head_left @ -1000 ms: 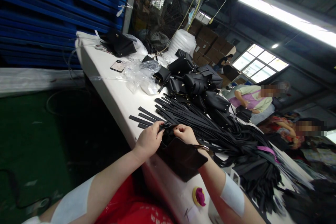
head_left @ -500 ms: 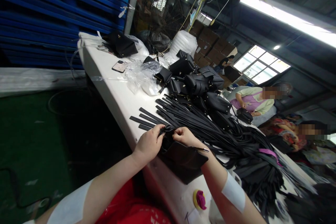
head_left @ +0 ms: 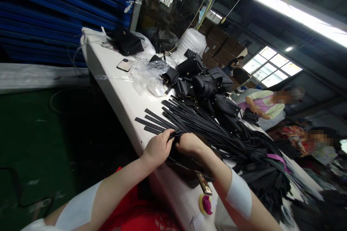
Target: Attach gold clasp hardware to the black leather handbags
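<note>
A black handbag (head_left: pixel 187 175) hangs below my two hands at the near edge of the white table, with a gold metal plate (head_left: pixel 204 184) showing on it. My left hand (head_left: pixel 157 148) is closed, thumb and fingers pinching a dark strap-like part (head_left: pixel 176 134) at the top of the bag. Close beside it, my right hand (head_left: pixel 190 144) is curled on the same part, and its fingertips are mostly hidden. Just beyond my hands lie the loose ends of several flat black straps (head_left: pixel 154 120).
A long bundle of black straps (head_left: pixel 206 130) runs along the table (head_left: pixel 108 79). Several finished black bags (head_left: pixel 204 85) are piled behind, near clear plastic wrap (head_left: pixel 146 74) and a phone (head_left: pixel 124 65). A yellow-rimmed magenta item (head_left: pixel 206 204) lies close by. Co-workers (head_left: pixel 260 104) sit at the right.
My right hand has turned over and come in closer to my left hand. The bag has tilted, so its gold plate now faces me. My left hand keeps its pinch.
</note>
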Motion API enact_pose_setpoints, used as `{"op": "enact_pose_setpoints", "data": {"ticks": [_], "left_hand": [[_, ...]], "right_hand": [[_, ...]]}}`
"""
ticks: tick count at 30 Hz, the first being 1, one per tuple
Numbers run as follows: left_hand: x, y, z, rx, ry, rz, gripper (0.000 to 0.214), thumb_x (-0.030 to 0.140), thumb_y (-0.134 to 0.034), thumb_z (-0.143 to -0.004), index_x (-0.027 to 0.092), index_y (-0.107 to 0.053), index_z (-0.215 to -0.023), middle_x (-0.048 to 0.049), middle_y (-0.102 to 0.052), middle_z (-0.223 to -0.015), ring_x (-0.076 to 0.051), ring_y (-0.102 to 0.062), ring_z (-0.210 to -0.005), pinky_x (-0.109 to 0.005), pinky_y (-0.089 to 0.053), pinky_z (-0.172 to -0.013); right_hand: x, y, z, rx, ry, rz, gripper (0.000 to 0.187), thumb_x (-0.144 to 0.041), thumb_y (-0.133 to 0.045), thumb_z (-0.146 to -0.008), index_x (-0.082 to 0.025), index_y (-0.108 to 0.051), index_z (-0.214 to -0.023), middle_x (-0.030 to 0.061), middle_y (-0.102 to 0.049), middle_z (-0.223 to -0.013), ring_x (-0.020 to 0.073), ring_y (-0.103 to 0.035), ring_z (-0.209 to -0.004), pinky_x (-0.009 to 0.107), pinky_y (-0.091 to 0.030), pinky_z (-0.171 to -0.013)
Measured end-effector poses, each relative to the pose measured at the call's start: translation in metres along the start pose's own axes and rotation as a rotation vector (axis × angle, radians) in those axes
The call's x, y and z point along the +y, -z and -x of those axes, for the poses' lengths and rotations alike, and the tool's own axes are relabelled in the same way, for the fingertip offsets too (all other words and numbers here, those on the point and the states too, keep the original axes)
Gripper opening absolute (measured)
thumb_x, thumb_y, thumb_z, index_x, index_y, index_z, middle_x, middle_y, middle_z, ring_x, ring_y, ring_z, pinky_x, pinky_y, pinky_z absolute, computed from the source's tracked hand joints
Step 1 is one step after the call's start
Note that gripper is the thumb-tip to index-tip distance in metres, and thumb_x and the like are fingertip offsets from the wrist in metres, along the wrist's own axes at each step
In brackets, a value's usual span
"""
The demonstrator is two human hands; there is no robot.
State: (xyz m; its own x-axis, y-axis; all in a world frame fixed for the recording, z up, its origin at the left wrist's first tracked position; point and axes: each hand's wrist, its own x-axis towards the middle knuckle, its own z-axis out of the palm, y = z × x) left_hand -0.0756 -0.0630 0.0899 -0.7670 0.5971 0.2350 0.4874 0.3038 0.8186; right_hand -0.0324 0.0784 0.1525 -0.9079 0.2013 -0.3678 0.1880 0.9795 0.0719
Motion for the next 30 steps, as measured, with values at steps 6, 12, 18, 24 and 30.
{"op": "enact_pose_setpoints", "data": {"ticks": [6,12,18,24,30], "left_hand": [[-0.005,0.002,-0.008,0.021,0.026,-0.034,0.032,0.020,-0.045,-0.092,0.018,-0.052,-0.123,-0.0089,-0.071,-0.102,-0.027,-0.068,-0.092,-0.036,-0.052,-0.080],[-0.007,-0.003,-0.008,0.057,0.009,-0.050,0.034,0.021,-0.044,-0.092,0.018,-0.051,-0.124,-0.0086,-0.071,-0.101,-0.028,-0.068,-0.091,-0.036,-0.051,-0.078],[-0.009,-0.005,-0.009,0.061,-0.025,-0.063,0.033,0.023,-0.044,-0.091,0.018,-0.053,-0.122,-0.0083,-0.071,-0.102,-0.026,-0.068,-0.090,-0.035,-0.052,-0.077],[-0.008,-0.002,-0.010,0.032,-0.038,-0.097,0.034,0.024,-0.043,-0.091,0.018,-0.053,-0.123,-0.0084,-0.071,-0.103,-0.026,-0.067,-0.092,-0.034,-0.050,-0.079],[-0.009,0.001,-0.010,0.027,-0.045,-0.091,0.035,0.027,-0.043,-0.090,0.018,-0.053,-0.123,-0.0056,-0.071,-0.088,-0.025,-0.067,-0.083,-0.033,-0.049,-0.074]], "right_hand": [[0.012,-0.010,0.018,0.447,0.119,-0.321,0.027,-0.031,-0.059,-0.083,-0.018,-0.061,-0.106,0.0074,-0.069,-0.098,0.0188,-0.064,-0.089,0.027,-0.047,-0.079],[0.022,-0.014,0.017,0.470,0.404,-0.453,0.021,-0.018,-0.055,-0.087,-0.020,-0.066,-0.105,0.0067,-0.069,-0.108,0.0169,-0.064,-0.097,0.027,-0.048,-0.086],[0.010,-0.016,0.014,0.369,0.363,-0.069,0.016,-0.019,-0.054,-0.087,-0.018,-0.069,-0.093,0.0091,-0.068,-0.095,0.0212,-0.063,-0.090,0.030,-0.048,-0.080],[0.021,-0.022,0.008,0.286,0.347,-0.232,0.025,-0.033,-0.065,-0.083,-0.017,-0.071,-0.101,0.0135,-0.064,-0.111,0.0261,-0.058,-0.109,0.037,-0.045,-0.095],[0.045,0.004,0.078,0.359,0.306,-1.276,0.063,-0.067,-0.030,-0.091,-0.020,-0.066,-0.114,0.0117,-0.066,-0.116,0.0262,-0.062,-0.108,0.042,-0.048,-0.094]]}}
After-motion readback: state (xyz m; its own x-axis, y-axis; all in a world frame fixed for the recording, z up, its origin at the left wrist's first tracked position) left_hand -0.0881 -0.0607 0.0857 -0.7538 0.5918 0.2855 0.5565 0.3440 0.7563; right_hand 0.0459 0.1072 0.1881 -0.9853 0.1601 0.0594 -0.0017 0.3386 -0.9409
